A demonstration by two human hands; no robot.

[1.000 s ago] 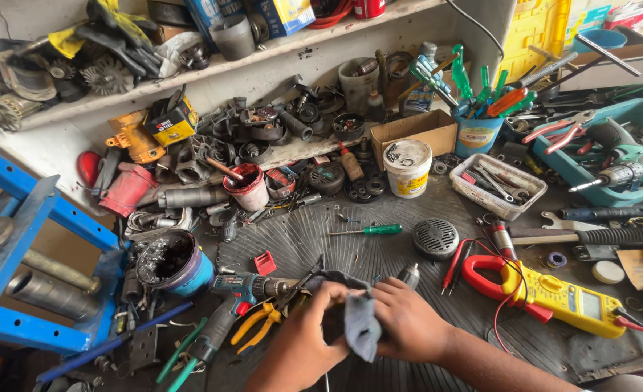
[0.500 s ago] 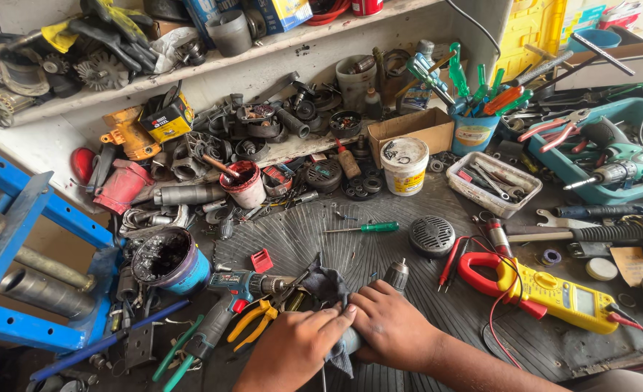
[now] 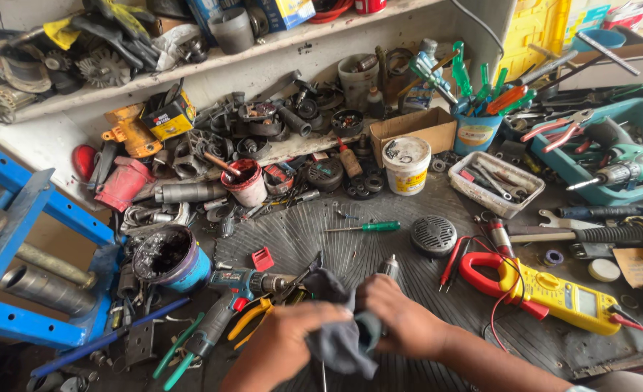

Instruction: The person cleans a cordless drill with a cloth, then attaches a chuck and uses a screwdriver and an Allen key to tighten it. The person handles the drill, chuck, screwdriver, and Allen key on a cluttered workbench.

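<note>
Low in the head view, both hands meet over the ribbed mat on the tabletop (image 3: 379, 218): left hand (image 3: 289, 341) & right hand (image 3: 397, 323) each clamped on a grey rag (image 3: 339, 337) bunched btwn them, w/ a dark metal-tipped tool (image 3: 388, 267) poking up just behind the right hand's knuckles. Nearby: teal cordless drill (image 3: 230, 290) left of the rag, yellow clamp meter (image 3: 554, 294) to the right, green screwdriver (image 3: 368, 227) farther back.

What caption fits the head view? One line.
Both hands, left and right, grip a grey rag above a cluttered workbench.
</note>
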